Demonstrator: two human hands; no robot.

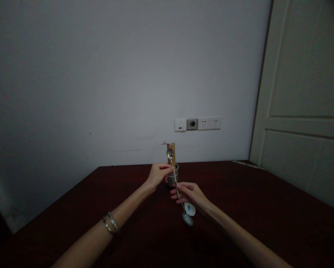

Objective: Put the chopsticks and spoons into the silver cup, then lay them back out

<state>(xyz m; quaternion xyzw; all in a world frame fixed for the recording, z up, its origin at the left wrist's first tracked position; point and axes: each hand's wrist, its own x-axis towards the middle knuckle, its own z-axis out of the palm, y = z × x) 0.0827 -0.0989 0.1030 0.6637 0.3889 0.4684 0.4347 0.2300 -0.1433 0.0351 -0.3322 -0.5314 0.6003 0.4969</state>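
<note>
Above the table, a metal spoon point(169, 153) is tilted with its bowl up. My left hand point(159, 173) is closed in a pinch on its handle, just below the bowl. Lower along the same slanting line, my right hand point(190, 193) has its thumb and fingers closed around the handle. Below that hand a second metal spoon point(187, 219) shows its bowl; its handle runs up towards my right fingers, and where it ends is hidden. Beside it is a white piece with a blue mark point(190, 209), like a ceramic spoon's bowl, partly covered.
Behind my hands stands a grey cylindrical holder point(172, 180) with several chopsticks point(174, 150) upright in it. The dark red table point(122, 223) reaches a pale wall with sockets point(208, 123). A flat strip point(247, 164) lies at the back right, near a light panelled door point(303, 93).
</note>
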